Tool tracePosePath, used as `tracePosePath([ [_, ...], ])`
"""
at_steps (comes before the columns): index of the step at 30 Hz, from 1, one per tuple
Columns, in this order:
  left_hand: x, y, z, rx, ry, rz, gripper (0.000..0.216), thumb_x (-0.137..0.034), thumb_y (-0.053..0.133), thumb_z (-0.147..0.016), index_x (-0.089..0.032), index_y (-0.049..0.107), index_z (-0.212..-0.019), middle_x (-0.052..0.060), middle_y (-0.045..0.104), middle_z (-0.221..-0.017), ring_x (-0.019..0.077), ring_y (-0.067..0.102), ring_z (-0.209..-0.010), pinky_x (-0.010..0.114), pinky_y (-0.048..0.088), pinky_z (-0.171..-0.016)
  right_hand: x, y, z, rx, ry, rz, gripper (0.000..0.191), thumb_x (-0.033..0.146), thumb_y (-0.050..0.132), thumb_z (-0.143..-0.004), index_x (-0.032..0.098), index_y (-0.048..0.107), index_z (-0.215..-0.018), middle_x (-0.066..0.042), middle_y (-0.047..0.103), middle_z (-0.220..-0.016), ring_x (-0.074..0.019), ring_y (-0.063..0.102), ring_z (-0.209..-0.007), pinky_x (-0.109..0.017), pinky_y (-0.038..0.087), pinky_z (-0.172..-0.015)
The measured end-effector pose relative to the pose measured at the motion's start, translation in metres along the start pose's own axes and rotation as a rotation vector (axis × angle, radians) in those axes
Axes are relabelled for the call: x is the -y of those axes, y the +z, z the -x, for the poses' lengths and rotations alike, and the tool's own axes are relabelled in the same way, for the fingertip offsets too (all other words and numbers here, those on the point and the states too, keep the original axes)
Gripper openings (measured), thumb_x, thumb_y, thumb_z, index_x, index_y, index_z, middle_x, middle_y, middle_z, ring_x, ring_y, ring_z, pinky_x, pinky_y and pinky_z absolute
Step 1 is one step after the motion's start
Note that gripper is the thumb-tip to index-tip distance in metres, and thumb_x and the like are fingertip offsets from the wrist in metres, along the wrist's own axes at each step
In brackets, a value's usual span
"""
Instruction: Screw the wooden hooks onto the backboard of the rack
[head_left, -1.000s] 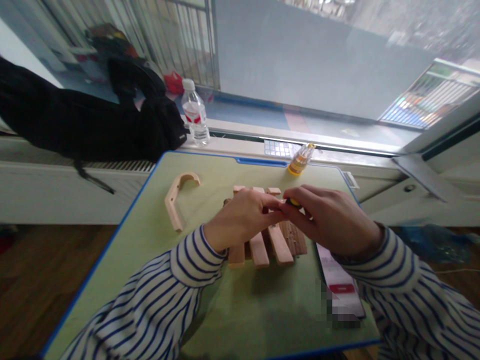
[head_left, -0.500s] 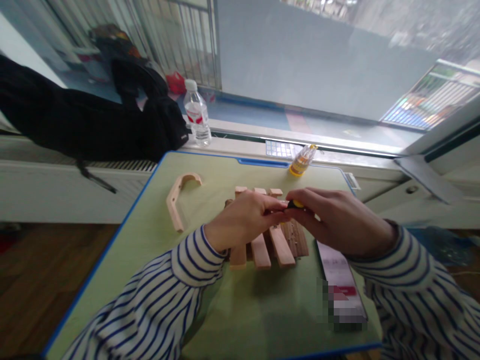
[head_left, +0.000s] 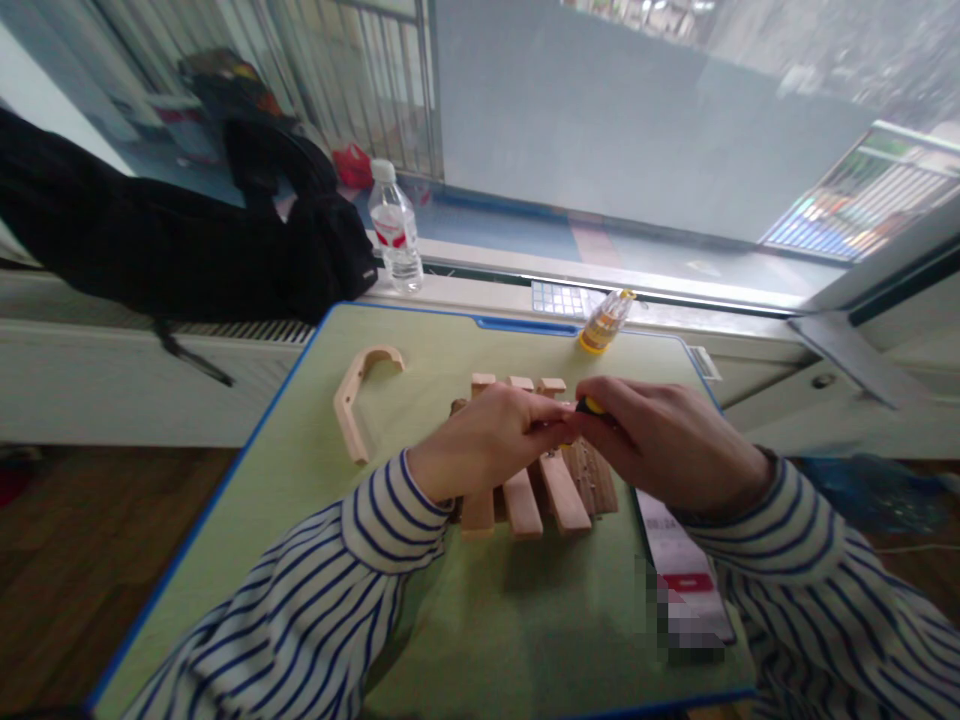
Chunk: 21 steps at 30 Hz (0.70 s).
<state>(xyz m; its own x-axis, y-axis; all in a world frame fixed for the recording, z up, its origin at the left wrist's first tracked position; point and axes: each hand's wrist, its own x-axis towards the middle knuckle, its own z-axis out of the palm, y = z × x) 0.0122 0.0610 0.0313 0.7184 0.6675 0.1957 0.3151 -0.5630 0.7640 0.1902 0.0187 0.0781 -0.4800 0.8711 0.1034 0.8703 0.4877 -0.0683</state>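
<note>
A clear bottle (head_left: 395,232) is standing upright on the windowsill (head_left: 472,290), just beside a black bag (head_left: 225,245) whose strap (head_left: 187,353) is hanging down. A phone (head_left: 681,545) is lying on the green tabletop (head_left: 285,490).

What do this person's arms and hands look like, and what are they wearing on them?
Both are human arms in long, off-white sleeves with dark blue stripes: the left sleeve and right sleeve match, reaching the wrists and looking looser farther up. The left hand and right hand are bare, without gloves. Some fingertips are hidden.
</note>
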Motion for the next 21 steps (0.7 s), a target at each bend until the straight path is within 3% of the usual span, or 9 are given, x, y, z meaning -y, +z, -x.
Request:
tracePosePath([
  [7, -0.002, 0.005, -0.001, -0.058, -0.033, -0.035, 0.02, -0.033, 0.057, -0.081, -0.021, 0.069, -0.091, -0.001, 0.067, -0.073, 0.0088, 0.057, -0.063, 0.019, 0.037, -0.056, 0.001, -0.004, 0.0, 0.026, 0.013, 0.022, 0.031, 0.044, 0.032, -0.091, 0.019, 0.051, -0.092, -0.002, 0.063, -0.075, -0.0151, 0.058, -0.064, -0.027, 0.035, -0.055],
  [13, -0.001, 0.005, -0.001, -0.073, -0.003, -0.033, 0.019, -0.033, 0.055, -0.083, -0.021, 0.07, -0.089, -0.001, 0.066, -0.072, 0.0074, 0.055, -0.06, 0.018, 0.036, -0.054, -0.001, -0.016, 0.003, 0.026, -0.082, 0.012, 0.035, 0.042, 0.042, -0.088, 0.021, 0.046, -0.116, -0.004, 0.063, -0.097, -0.0153, 0.06, -0.078, -0.027, 0.04, -0.062],
  [21, 0.0, 0.002, -0.001, -0.041, 0.004, -0.007, 0.016, -0.028, 0.057, -0.082, -0.017, 0.068, -0.084, -0.001, 0.065, -0.071, 0.0078, 0.055, -0.061, 0.018, 0.037, -0.055, -0.002, -0.012, 0.002, 0.007, -0.132, -0.004, 0.024, 0.033, 0.039, -0.09, 0.019, 0.054, -0.103, -0.004, 0.062, -0.095, -0.0144, 0.059, -0.078, -0.027, 0.042, -0.065],
])
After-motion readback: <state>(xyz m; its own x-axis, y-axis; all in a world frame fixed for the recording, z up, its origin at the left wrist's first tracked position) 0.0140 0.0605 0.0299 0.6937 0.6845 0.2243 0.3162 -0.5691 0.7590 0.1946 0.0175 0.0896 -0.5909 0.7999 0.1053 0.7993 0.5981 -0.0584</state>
